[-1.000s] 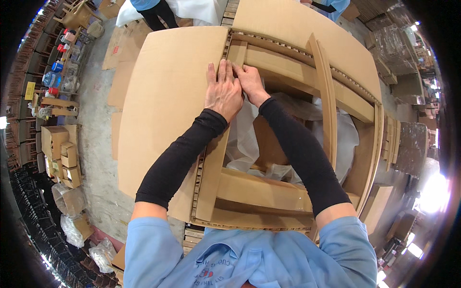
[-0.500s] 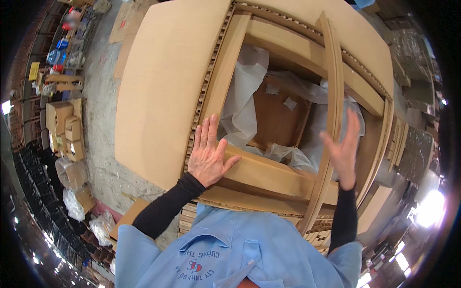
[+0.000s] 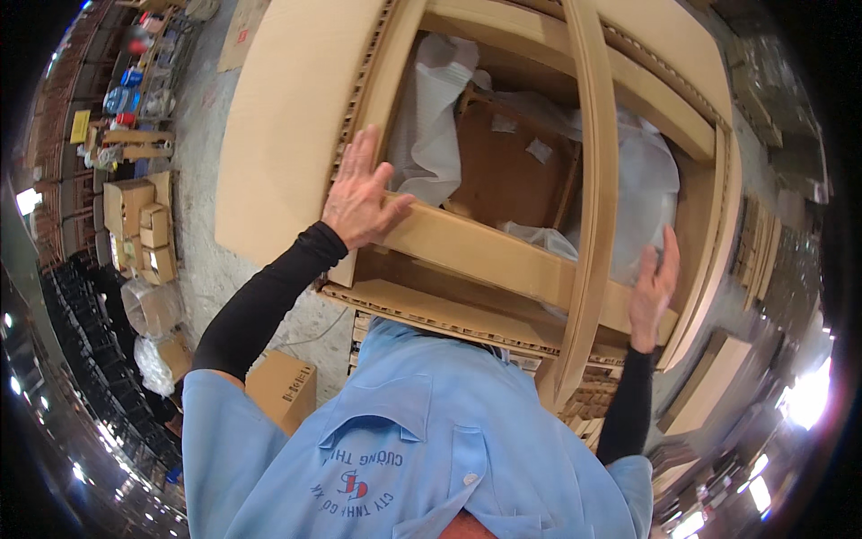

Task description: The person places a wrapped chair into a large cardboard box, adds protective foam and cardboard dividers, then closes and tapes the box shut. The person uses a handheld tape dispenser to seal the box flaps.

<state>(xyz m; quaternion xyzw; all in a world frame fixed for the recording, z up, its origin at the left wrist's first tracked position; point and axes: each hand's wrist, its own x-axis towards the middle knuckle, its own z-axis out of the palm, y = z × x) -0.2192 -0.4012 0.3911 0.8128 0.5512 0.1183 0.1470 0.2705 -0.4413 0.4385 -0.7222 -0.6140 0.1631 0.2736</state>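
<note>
Cardboard brace (image 3: 467,247) lay under the flat, unclenched left hand (image 3: 359,193), pressed across the open carton (image 3: 287,135); the right hand (image 3: 654,286), fingers loose and grasping nothing, rested beside the upright strip (image 3: 597,180). Seating looked underway; squaring both ends seemed next.

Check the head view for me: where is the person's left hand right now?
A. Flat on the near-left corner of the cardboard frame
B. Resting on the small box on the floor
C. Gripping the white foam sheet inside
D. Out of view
A: the left hand lies open, palm down, on the near-left corner of the cardboard frame, clear of the white foam sheet.
</note>
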